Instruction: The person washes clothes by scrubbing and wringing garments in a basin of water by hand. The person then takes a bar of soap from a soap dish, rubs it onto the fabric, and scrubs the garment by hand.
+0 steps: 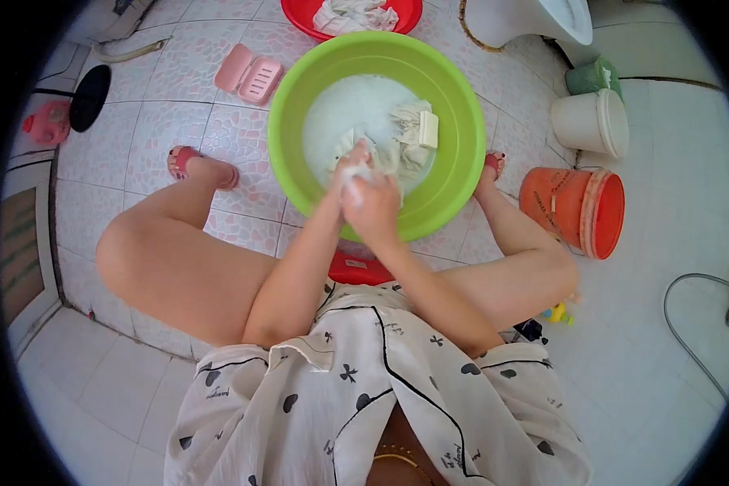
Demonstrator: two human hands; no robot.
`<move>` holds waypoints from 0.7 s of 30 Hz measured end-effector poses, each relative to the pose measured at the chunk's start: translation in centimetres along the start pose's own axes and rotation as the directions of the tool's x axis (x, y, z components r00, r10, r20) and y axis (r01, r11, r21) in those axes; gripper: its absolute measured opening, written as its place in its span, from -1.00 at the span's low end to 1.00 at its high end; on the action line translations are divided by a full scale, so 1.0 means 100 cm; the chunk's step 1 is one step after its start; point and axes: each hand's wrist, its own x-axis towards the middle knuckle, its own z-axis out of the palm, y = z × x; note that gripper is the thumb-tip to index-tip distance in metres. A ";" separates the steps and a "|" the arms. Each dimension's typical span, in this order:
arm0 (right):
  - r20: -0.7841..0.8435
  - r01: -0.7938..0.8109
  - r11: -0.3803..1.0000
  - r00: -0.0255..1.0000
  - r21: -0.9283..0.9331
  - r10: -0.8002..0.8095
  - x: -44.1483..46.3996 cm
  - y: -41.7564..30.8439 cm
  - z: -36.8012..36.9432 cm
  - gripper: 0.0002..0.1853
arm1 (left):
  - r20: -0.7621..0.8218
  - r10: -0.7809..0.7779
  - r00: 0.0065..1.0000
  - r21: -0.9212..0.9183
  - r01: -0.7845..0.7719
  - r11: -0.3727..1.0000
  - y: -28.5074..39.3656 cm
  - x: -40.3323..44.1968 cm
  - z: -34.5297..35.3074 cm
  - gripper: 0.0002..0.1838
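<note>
My left hand (350,172) and my right hand (375,204) are pressed together over the near side of a green basin (455,198), with white suds on them. Both are closed on a wet white cloth (390,156), part of which shows around the fingers; the rest of the grip is hidden. The cloth bunches up on the right inside the basin, and a pale bar of soap (428,130) rests on it. Cloudy, sudsy water (340,105) fills the basin's bottom.
A pink open soap box (259,79) lies left of the basin. Beyond it stands a red basin (293,10) with white cloth. On the right are a tipped orange bucket (552,202), a white bucket (579,123) and a shower hose (679,324). My feet flank the green basin.
</note>
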 end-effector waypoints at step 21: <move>-0.081 0.136 0.990 0.987 -0.028 -0.138 0.002 0.002 0.005 -0.92 | 0.018 -0.082 0.996 -0.185 0.084 0.979 0.014 -0.018 0.017 -0.73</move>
